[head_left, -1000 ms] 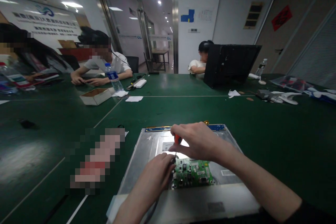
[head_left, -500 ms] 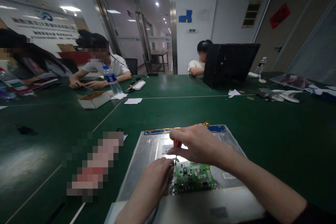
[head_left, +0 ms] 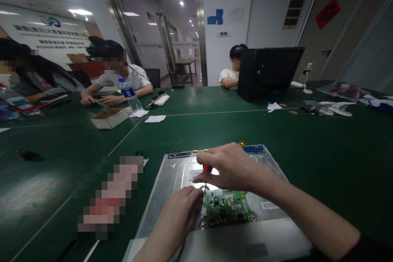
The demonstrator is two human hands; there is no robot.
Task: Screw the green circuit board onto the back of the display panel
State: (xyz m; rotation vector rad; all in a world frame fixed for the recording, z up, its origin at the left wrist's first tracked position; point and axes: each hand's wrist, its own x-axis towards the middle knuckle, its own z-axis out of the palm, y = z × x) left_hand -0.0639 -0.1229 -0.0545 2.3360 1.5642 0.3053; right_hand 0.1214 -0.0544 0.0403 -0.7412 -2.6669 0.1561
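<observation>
A metal display panel (head_left: 272, 178) lies on the green table with a green circuit board (head_left: 226, 206) on its near half. Above the board's far left corner, my right hand (head_left: 229, 166) is closed around a red screwdriver (head_left: 207, 168). The thin shaft points down and its tip meets the corner of the board. My left hand (head_left: 184, 204) rests at the board's left edge, fingers together near the screwdriver tip; whether they hold anything is hidden. A blue strip board (head_left: 256, 150) runs along the panel's far edge.
A blurred pink and red item (head_left: 107, 196) lies left of the panel. Farther off are an open box (head_left: 109, 118), a water bottle (head_left: 129, 94) and a black monitor (head_left: 270, 73). Several people sit around the table. Cables and white items (head_left: 337, 108) lie at the right.
The camera view has shifted very slightly. Both hands and the screwdriver stay in nearly the same place on the board.
</observation>
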